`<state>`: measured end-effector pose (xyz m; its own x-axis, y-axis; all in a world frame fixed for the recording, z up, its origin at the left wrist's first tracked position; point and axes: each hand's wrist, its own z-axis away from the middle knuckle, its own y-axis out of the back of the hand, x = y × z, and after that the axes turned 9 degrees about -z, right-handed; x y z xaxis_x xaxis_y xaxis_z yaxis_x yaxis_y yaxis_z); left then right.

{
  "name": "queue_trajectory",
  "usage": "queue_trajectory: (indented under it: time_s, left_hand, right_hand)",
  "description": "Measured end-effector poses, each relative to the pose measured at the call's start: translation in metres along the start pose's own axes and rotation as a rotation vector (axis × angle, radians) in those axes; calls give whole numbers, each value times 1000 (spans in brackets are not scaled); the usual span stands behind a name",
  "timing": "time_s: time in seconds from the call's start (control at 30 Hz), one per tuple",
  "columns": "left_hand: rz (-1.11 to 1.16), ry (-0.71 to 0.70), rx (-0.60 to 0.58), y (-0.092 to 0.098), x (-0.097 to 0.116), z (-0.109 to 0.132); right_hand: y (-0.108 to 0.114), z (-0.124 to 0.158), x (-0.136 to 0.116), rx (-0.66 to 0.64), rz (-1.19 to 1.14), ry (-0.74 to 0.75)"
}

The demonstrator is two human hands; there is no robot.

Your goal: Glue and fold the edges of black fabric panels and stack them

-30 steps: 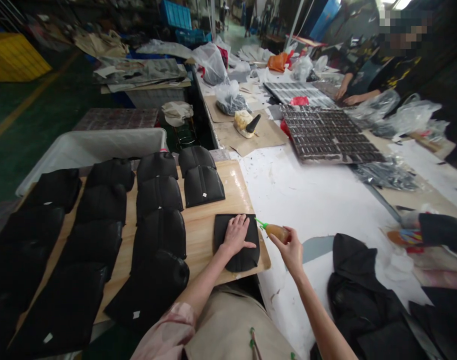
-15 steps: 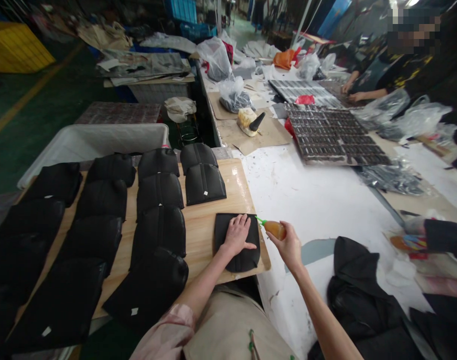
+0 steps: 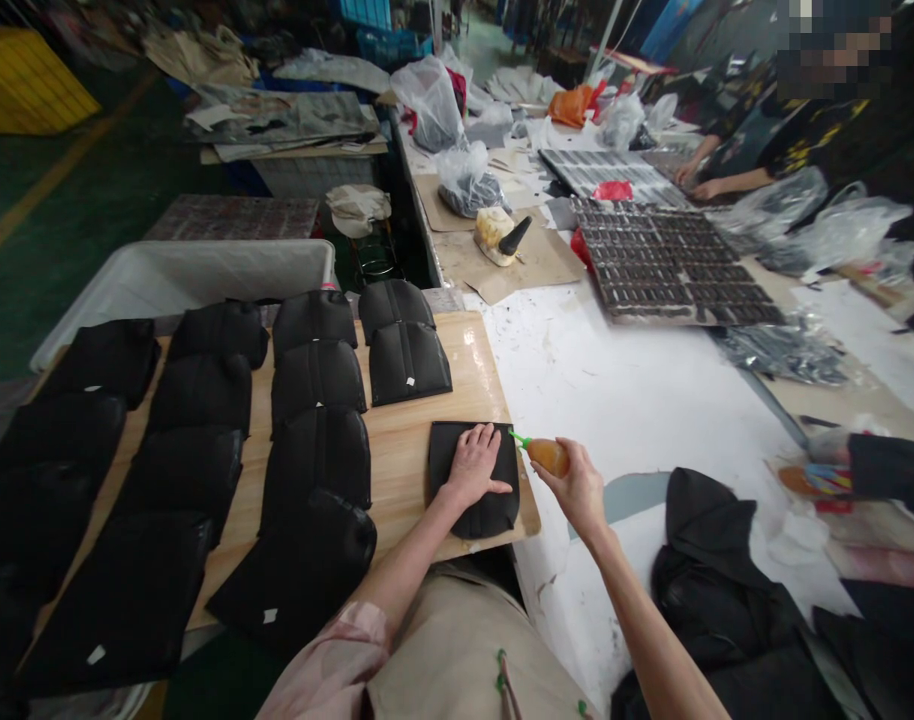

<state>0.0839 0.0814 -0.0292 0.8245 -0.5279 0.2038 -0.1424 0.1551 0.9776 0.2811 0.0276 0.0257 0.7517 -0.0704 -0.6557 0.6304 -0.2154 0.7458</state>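
My left hand (image 3: 475, 466) lies with fingers spread on a black leather-like piece (image 3: 449, 440), pressing it onto a wood-grain board (image 3: 403, 440). My right hand (image 3: 577, 488) is closed around a small amber squeeze bottle (image 3: 548, 456) with a thin green nozzle. That nozzle points left, its tip at the upper right corner of the black piece; whether it touches cannot be made out. Rows of similar black pieces (image 3: 316, 460) overlap along the board to the left, some bearing small white tags.
A white tub (image 3: 202, 265) stands behind the board. On the white-covered table (image 3: 577, 370) are a slotted dark tray (image 3: 674, 265), plastic bags (image 3: 464, 175) and a yellowish lump with a black cone (image 3: 498, 238). Black fabric (image 3: 719, 580) lies at right. A co-worker's hands (image 3: 701, 180) are at far right.
The camera view has shifted very slightly. Both hands, the bottle and the black piece keep almost the same places.
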Motion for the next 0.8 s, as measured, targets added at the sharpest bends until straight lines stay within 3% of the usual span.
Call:
queue_trajectory:
  time_s: [0.8]
  left_hand:
    - [0, -1, -26, 10, 0, 1]
  right_hand:
    - [9, 25, 1, 23, 35, 14]
